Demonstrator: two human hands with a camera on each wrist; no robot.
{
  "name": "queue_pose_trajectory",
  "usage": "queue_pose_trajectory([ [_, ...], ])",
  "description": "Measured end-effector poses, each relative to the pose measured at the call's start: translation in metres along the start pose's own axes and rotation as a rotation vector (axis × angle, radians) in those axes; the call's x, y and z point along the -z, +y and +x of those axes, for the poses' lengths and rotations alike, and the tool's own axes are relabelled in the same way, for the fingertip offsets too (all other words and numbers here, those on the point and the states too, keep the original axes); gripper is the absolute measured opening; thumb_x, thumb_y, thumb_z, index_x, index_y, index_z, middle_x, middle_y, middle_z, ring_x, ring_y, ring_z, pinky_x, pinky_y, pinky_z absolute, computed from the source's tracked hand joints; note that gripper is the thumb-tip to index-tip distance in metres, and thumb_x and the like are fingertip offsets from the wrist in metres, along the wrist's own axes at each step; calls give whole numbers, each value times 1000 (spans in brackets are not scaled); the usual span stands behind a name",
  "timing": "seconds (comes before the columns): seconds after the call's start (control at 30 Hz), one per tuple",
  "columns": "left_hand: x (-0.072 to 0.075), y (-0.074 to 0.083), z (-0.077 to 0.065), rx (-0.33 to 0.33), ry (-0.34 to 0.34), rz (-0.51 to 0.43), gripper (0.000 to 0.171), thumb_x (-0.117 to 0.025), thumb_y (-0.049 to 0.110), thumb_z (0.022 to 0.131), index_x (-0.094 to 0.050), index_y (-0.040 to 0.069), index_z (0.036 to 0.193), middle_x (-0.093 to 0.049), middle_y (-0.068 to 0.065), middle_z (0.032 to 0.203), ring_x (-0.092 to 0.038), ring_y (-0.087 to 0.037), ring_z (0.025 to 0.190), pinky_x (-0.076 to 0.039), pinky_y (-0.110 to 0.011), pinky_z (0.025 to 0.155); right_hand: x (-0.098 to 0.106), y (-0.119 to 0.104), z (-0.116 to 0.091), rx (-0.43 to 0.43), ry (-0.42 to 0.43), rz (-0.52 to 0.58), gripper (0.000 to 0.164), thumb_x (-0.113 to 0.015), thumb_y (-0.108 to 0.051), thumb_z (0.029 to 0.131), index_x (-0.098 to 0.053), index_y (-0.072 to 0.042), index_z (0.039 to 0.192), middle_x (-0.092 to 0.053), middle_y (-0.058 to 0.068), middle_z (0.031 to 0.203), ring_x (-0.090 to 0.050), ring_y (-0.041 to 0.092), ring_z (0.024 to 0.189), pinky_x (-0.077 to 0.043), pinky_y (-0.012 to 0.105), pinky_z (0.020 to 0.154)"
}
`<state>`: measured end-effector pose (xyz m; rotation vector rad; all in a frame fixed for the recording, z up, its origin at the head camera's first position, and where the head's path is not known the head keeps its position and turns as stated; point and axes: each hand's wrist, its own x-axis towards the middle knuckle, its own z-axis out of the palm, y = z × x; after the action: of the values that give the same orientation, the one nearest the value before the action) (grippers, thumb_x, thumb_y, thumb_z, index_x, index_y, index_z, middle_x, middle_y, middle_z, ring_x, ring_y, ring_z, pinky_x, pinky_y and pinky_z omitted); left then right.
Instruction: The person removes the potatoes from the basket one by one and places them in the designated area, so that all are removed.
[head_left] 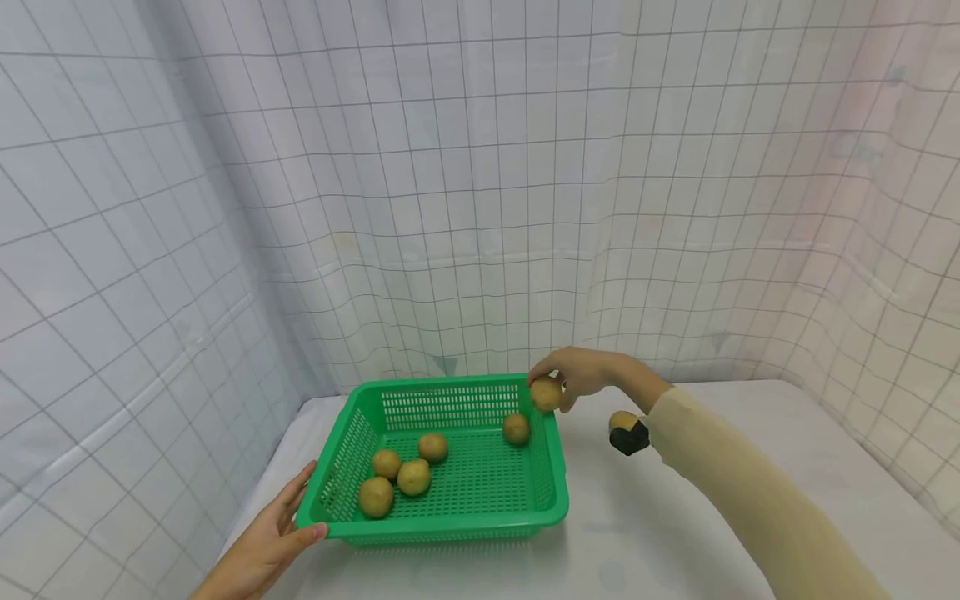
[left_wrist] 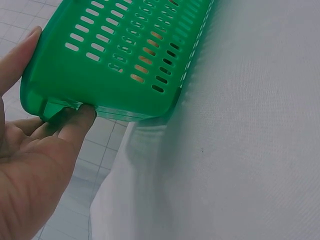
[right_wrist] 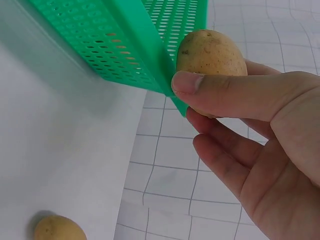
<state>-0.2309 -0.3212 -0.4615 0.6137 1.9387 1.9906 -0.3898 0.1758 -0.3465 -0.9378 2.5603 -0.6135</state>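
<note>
A green plastic basket [head_left: 480, 475] with slotted walls stands on the white table, with several potatoes [head_left: 414, 477] lying in it. My right hand [head_left: 581, 372] pinches a potato [right_wrist: 212, 57] between thumb and fingers, at the rim of the basket's far right corner. In the right wrist view the thumb lies across this potato, beside the green rim. At the near left corner my left hand [head_left: 266, 537] grips the basket's rim, its thumb on one side and fingertips tucked under the edge in the left wrist view.
Another potato [head_left: 622, 419] lies on the table [head_left: 600, 533] to the right of the basket, partly hidden by the black device at my right wrist. White curtains with a dark grid [head_left: 480, 208] hang behind the table and on both sides.
</note>
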Motion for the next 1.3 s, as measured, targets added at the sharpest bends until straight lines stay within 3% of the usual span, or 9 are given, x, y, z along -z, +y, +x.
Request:
queue_pose_trajectory([
  [0.4, -1, 0, 2, 10, 1, -3, 90, -51, -5, 106, 22, 0, 159, 17, -31, 162, -41, 11, 130, -43, -20, 103, 5, 13, -18, -72, 35, -2, 63, -83, 8, 82, -66, -16, 138, -63, -2, 132, -61, 28, 119, -56, 39, 91],
  [0.67, -1, 0, 0, 26, 36, 56, 88, -52, -2, 106, 17, 2, 162, 12, -28, 164, -37, 16, 129, -44, -18, 101, 8, 28, -29, -79, 48, -16, 63, -83, 6, 82, -65, -15, 139, -61, 4, 137, -61, 31, 120, -53, 47, 98],
  [0.87, 0, -1, -1, 36, 28, 44, 89, -52, -2, 107, 19, 3, 161, 14, -27, 164, -35, 17, 128, -43, -18, 102, 7, 35, -35, -118, 58, -9, 63, -83, 4, 84, -64, -17, 141, -59, 5, 140, -60, 33, 122, -52, 50, 99],
  [1.3, 0, -1, -1, 30, 20, 34, 89, -51, -1, 107, 20, 4, 161, 17, -27, 164, -36, 16, 129, -43, -18, 102, 8, 56, -49, -150, 85, 27, 64, -82, 5, 82, -63, -14, 140, -62, 5, 132, -64, 28, 111, -53, 47, 94],
])
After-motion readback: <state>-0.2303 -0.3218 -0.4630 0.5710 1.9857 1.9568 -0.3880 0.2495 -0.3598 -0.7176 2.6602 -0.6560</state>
